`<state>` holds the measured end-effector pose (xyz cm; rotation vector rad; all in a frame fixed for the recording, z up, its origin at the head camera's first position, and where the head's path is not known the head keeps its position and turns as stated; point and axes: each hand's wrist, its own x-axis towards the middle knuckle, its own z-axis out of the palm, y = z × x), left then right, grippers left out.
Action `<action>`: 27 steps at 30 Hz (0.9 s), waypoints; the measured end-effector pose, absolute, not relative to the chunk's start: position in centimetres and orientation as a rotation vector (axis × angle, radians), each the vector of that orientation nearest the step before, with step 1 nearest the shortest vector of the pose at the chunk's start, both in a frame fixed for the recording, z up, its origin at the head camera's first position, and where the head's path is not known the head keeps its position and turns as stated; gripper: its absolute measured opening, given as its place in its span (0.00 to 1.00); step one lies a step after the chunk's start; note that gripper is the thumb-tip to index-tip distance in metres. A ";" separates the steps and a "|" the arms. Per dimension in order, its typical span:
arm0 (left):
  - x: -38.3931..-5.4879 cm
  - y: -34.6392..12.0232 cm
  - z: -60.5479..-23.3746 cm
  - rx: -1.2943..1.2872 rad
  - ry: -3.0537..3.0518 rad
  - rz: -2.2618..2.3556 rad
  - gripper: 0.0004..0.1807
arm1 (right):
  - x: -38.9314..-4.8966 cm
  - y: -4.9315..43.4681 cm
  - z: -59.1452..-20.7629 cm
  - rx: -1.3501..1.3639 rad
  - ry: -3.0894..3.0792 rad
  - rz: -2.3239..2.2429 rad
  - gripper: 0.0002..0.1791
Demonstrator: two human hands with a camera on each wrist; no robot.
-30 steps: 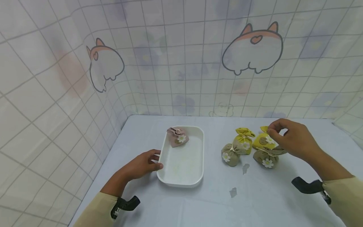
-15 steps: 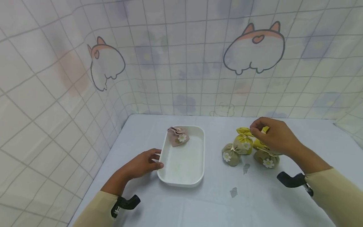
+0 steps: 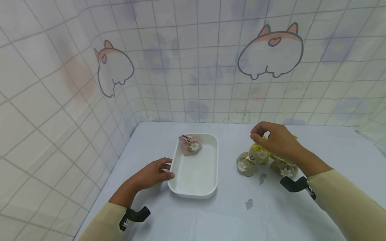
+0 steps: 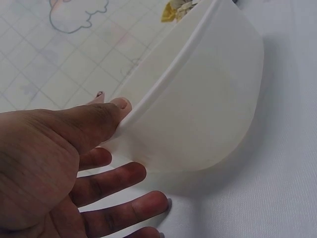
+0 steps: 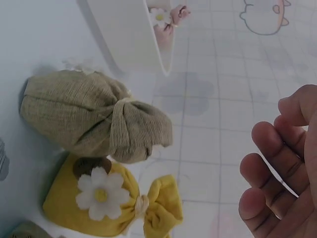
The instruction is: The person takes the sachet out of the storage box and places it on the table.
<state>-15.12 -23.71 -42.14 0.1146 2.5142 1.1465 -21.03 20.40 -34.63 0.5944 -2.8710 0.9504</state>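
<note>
My left hand [image 3: 153, 174] holds the left rim of a white plastic tray [image 3: 194, 179], thumb over the edge and fingers spread along the outer wall. Inside the tray's far left corner lies a pink drawstring pouch [image 3: 190, 146] with a daisy on it. My right hand [image 3: 275, 140] hovers over a group of small cloth pouches, fingers loosely curled and holding nothing. Just below it are a brown-grey pouch [image 5: 74, 111] and a yellow pouch [image 5: 62, 206] with a daisy. Another brown-grey pouch [image 3: 283, 167] sits under the wrist. A second yellow one is mostly hidden behind the hand.
Two small grey patches [image 3: 249, 204] mark the white tablecloth [image 3: 217, 221] in front of the pouches. A grid-patterned curtain [image 3: 208, 83] with cartoon animals hangs behind the table and along its left side.
My right hand has moved left across the pouches, from above the right yellow one to above the left yellow one. The left hand and the tray have stayed in place.
</note>
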 end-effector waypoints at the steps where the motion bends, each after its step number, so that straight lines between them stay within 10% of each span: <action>1: -15.1 -23.7 -42.1 0.112 2.512 1.151 0.32 | -21.2 20.2 -34.7 0.603 -2.870 0.954 0.11; 27: -15.4 -23.8 -42.2 0.099 2.512 1.156 0.31 | -22.9 13.2 -35.2 0.678 -2.928 1.043 0.11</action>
